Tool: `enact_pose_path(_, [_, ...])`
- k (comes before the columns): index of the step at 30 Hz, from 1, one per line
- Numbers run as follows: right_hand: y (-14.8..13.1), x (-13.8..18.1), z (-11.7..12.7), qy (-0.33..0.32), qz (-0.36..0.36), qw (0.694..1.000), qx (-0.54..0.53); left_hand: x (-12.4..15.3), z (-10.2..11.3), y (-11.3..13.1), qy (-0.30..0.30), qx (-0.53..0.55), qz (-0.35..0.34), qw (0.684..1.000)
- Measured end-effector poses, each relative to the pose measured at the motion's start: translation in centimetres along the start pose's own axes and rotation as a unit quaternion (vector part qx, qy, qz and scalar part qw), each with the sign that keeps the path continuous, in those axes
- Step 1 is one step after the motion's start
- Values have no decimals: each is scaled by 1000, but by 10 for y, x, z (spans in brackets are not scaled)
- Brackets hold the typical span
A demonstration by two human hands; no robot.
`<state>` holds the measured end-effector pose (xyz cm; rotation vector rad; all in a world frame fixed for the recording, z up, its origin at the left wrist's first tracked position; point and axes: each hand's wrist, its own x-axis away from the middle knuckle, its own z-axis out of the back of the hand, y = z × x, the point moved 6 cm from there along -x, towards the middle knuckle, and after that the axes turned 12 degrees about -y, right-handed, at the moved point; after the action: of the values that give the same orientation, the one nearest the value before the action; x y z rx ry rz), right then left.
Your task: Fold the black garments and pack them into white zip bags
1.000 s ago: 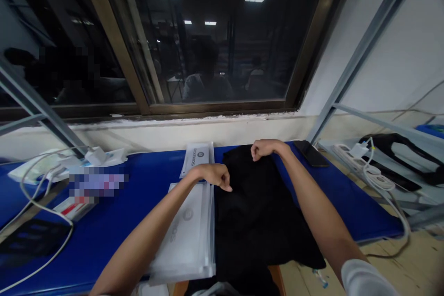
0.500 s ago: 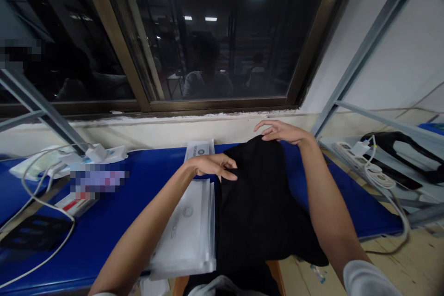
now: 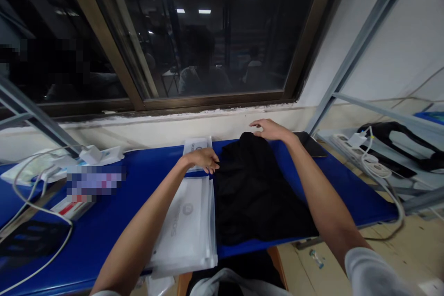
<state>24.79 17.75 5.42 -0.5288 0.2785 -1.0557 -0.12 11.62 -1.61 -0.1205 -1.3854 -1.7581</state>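
A black garment (image 3: 253,189) lies spread on the blue table (image 3: 118,212). My left hand (image 3: 203,159) grips its far left edge, beside a stack of white plastic bags (image 3: 189,226). My right hand (image 3: 268,129) rests on the garment's far right corner near the wall, fingers curled onto the cloth. The garment's near edge reaches the table's front edge.
A second white bag (image 3: 197,145) lies at the back by the wall. White cables and chargers (image 3: 45,166) sit at the left. A dark phone (image 3: 310,145) lies at the right back corner. A power strip (image 3: 357,155) rests on the shelf to the right.
Both hands moved away from me, carrying the garment's far edge toward the wall. The cloth that hung over the front edge was drawn up onto the table and lies flatter.
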Motion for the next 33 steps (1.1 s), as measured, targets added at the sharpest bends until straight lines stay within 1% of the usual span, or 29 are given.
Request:
enact_pose_path(1, [-19,12,-2,35,20,998,43,3,3,1,9,-7,7,1000])
enact_pose_path(2, [-41,26,-9,67,59,992,86,7,8,1,20,-13,12,1000])
enact_pose_path(3, [-65,43,-24,75,112,985,104,10,14,1,38,-19,16,999])
enact_pose_path(4, [-87,61,-46,55,166,979,108,14,22,1,65,-25,20,997])
enact_pose_path(6, [-122,99,-107,-52,274,952,123,23,43,-5,141,-37,32,989])
enact_pose_path(7, [-131,118,-137,-97,304,938,133,29,56,-10,187,-42,44,980])
enact_pose_path(8, [-134,135,-164,-142,318,927,136,35,68,-17,234,-44,59,969])
enact_pose_path(9, [-135,150,-185,-179,333,917,128,41,78,-25,280,-43,77,956])
enact_pose_path(10, [-133,161,-201,-203,338,911,120,46,87,-34,319,-37,96,942])
enact_pose_path(11, [-131,167,-210,-222,338,908,112,50,93,-44,347,-27,115,930])
enact_pose_path(12, [-129,170,-212,-232,338,906,106,52,96,-54,364,-12,131,922])
enact_pose_path(13, [-128,169,-207,-231,335,907,104,53,97,-63,369,6,142,919])
enact_pose_path(14, [-131,165,-195,-219,331,912,105,52,96,-71,364,27,147,919])
enact_pose_path(15, [-135,159,-178,-197,328,918,109,50,94,-77,355,49,145,922])
enact_pose_path(16, [-143,151,-155,-162,324,925,112,49,91,-81,346,70,136,926])
enact_pose_path(18, [-161,136,-100,-70,316,940,109,48,90,-83,334,105,105,931])
enact_pose_path(20, [-176,127,-41,50,313,946,71,54,92,-75,334,128,60,932])
enact_pose_path(21, [-179,124,-16,106,307,945,41,60,95,-67,336,136,33,932])
enact_pose_path(22, [-179,121,3,151,294,944,8,67,97,-58,339,141,3,930])
enact_pose_path(23, [-175,117,16,188,275,943,-25,76,99,-46,341,143,-26,929])
enact_pose_path(24, [-167,112,24,216,248,943,-58,84,99,-33,339,145,-62,928])
enact_pose_path(25, [-157,105,26,235,216,944,-89,92,97,-18,329,145,-102,927])
enact_pose_path(26, [-147,97,24,245,183,945,-116,99,92,-2,314,145,-146,927])
enact_pose_path(28, [-128,78,14,239,137,948,-161,109,77,30,278,143,-229,922])
enact_pose_path(29, [-122,71,10,232,131,947,-178,111,69,43,265,139,-260,918])
enact_pose_path(31, [-117,62,7,232,149,941,-199,111,53,62,256,129,-291,913])
enact_pose_path(33, [-117,67,14,269,172,928,-192,108,42,75,276,109,-306,904])
